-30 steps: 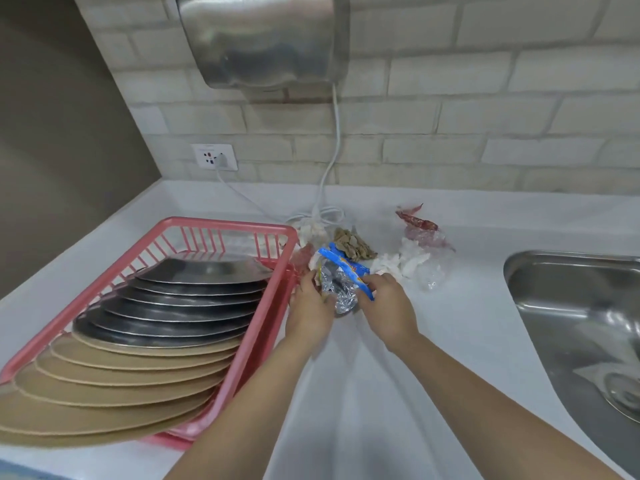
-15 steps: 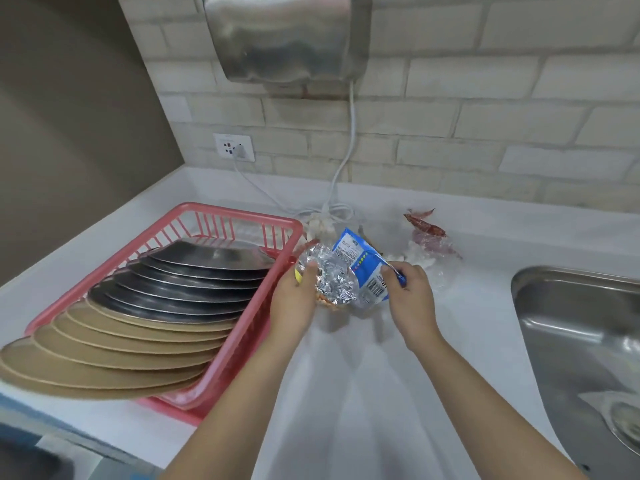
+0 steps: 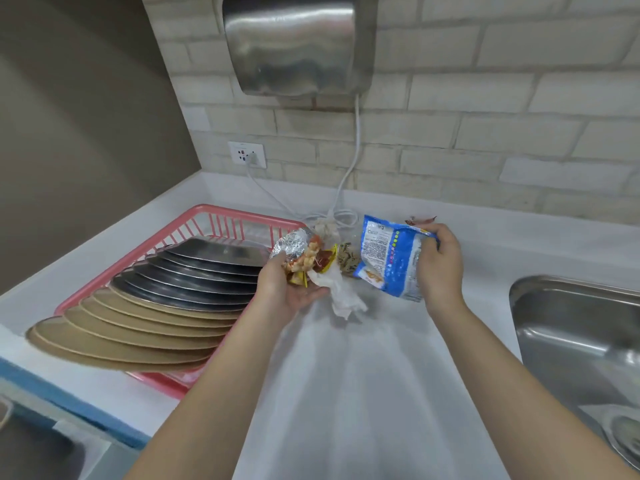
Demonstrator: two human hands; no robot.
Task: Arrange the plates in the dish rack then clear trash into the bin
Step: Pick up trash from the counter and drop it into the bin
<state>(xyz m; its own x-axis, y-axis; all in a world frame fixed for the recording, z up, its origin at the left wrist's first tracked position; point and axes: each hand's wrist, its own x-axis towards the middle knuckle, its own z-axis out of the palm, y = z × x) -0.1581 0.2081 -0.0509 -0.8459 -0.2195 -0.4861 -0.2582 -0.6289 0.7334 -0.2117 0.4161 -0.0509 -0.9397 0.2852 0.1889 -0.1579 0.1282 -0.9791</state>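
steel sink [image 3: 571,327], wall dryer [image 3: 298,43], socket [image 3: 247,154]

Crinkled foil [image 3: 291,244]; glossy plastic wrapper [image 3: 391,261]; steel plates [image 3: 207,268].

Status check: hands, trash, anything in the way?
Left hand holds foil-and-wrapper wad. Right hand grips blue packet. Plates racked. Scraps remain on counter; no bin in view.

Bright, even indoor light from overhead; soft shadows fall under both forearms on the white counter [image 3: 346,393] toward 6 o'clock. Dull glare streaks the steel dryer [image 3: 294,43] at 12 o'clock. Wide-angle bending curves the bricks and edges near 3 and 9 o'clock; overall slightly soft
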